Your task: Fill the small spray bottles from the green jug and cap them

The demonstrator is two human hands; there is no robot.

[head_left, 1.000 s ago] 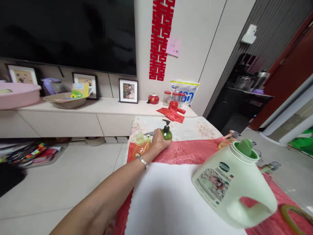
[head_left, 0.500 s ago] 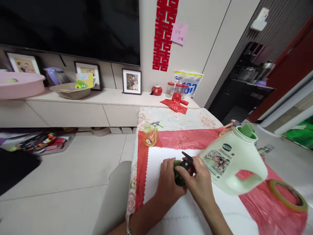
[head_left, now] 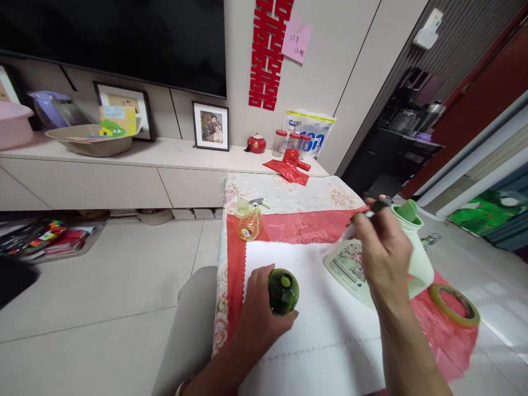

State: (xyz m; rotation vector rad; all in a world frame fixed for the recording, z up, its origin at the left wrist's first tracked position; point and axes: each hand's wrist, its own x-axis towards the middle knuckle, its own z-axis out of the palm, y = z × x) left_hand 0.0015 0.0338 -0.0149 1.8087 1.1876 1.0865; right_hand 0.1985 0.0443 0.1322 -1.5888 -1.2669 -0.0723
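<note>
My left hand (head_left: 258,311) is wrapped round a dark green round bottle (head_left: 284,291), whose uncovered top opening faces up. The bottle is over the white sheet (head_left: 317,324). Raised to the right, my right hand (head_left: 385,253) grips a black pump head (head_left: 377,205), with a pale tube trailing to its left. Part of the pump is hidden by the fingers and blurred. Behind my right hand stands a large pale green jug (head_left: 423,261) with a printed label and a green piece in its mouth.
Near the table's left edge stands an amber bottle (head_left: 249,226), with scissors (head_left: 260,203) behind it. A tape roll (head_left: 456,305) lies on red plastic (head_left: 447,344) at the right. Lidded glass jars (head_left: 279,144) and a red pot (head_left: 256,144) stand on the back cabinet.
The pump head has come off the green bottle. My right hand has carried it up and right, in front of the jug. My left hand and the bottle have shifted slightly left.
</note>
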